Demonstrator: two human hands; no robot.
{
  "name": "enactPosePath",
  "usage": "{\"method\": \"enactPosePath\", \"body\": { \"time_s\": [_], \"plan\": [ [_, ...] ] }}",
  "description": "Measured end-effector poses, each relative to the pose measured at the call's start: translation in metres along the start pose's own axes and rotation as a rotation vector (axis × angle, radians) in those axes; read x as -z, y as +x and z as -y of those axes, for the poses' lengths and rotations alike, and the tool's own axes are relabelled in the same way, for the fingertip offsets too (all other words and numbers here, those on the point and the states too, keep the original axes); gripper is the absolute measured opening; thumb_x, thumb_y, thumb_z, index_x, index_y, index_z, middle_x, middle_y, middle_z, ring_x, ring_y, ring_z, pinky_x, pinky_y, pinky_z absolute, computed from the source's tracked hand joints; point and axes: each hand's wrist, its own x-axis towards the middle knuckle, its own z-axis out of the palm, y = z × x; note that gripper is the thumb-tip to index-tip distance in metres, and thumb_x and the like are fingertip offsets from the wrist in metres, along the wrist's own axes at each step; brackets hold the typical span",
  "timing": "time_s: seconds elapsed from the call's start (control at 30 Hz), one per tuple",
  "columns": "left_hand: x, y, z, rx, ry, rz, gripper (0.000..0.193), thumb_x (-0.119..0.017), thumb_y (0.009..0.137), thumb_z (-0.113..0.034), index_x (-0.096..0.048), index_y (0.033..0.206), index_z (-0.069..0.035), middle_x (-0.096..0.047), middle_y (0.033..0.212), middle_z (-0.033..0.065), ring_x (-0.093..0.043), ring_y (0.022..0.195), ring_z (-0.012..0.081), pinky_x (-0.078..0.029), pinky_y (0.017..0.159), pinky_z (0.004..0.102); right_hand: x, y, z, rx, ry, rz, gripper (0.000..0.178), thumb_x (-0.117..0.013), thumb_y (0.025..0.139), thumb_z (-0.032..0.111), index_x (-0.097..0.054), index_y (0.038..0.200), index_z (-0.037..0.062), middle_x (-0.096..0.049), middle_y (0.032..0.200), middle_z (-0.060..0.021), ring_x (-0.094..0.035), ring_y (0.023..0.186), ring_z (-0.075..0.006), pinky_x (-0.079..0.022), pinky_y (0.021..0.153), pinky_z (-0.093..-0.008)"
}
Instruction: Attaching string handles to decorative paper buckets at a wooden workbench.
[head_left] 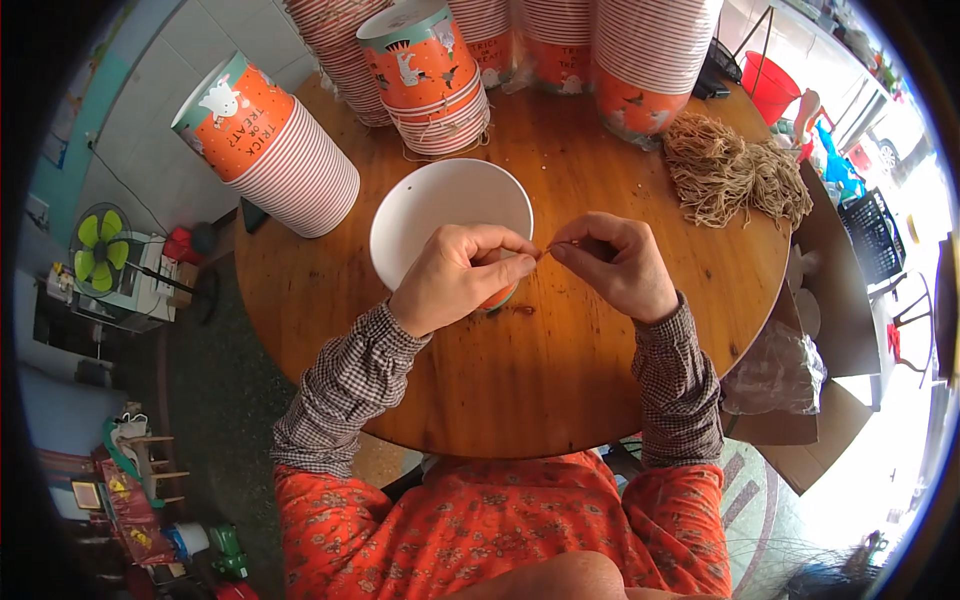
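Note:
A paper bucket (447, 190) lies tilted on the table, its white inside facing up and a bit of orange and green outside showing beneath my left hand. My left hand (455, 275) is closed in a pinch over the bucket's near right side. Just right of the bucket, my right hand (622, 268) pinches too, its fingertips close to the left ones. A thin brownish cord (543, 253) runs between both sets of fingertips. Its ends are hidden by my fingers.
Nested orange buckets (290, 150) lean at the left of the round wooden table (500, 400). Another short stack (430, 90) and tall wrapped stacks (650, 60) line the far edge. A heap of tan cords (735, 170) lies at the right, beside a cardboard box (835, 270).

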Motion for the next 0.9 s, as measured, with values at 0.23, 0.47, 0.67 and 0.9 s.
{"method": "enactPosePath", "body": {
  "time_s": [0.23,0.47,0.67,0.9],
  "plan": [
    [-0.003,0.003,-0.001,-0.036,0.018,-0.008,0.011,-0.068,0.085,-0.009,-0.067,0.089,0.001,-0.059,0.064,-0.0012,-0.05,0.057,0.0046,-0.042,0.053,0.0214,0.001,-0.001,0.004,0.032,0.134,-0.039,0.013,-0.068,0.087,0.009,-0.064,0.096,0.0,-0.052,0.067,0.0062,-0.04,0.059,-0.0002,-0.033,0.051,-0.0185],
    [-0.001,0.005,-0.002,-0.277,0.19,-0.073,0.01,-0.067,0.082,-0.005,-0.067,0.091,-0.001,-0.062,0.076,0.0037,-0.06,0.069,0.0126,-0.048,0.063,0.0267,0.006,-0.002,0.006,-0.063,0.588,-0.018,0.024,-0.058,0.089,0.008,-0.057,0.112,0.0023,-0.048,0.066,0.0079,-0.038,0.056,-0.0008,-0.03,0.05,-0.0193],
    [-0.004,0.007,-0.007,-0.228,0.12,-0.044,0.012,-0.068,0.081,-0.006,-0.067,0.092,0.0,-0.064,0.074,0.0058,-0.061,0.068,0.0121,-0.049,0.062,0.0264,0.0,-0.002,0.002,-0.038,0.618,-0.01,0.023,-0.054,0.087,0.007,-0.059,0.109,0.0031,-0.046,0.066,0.0079,-0.038,0.055,-0.0014,-0.03,0.05,-0.0188],
    [-0.006,0.009,-0.011,-0.26,0.179,-0.006,0.012,-0.069,0.081,-0.007,-0.068,0.091,0.0,-0.064,0.067,0.0074,-0.063,0.063,0.0129,-0.05,0.058,0.027,0.0,-0.003,0.002,-0.025,0.68,-0.003,0.02,-0.052,0.087,0.005,-0.06,0.106,0.0026,-0.048,0.069,0.0068,-0.038,0.057,-0.0013,-0.031,0.052,-0.0186]
  ]
}}
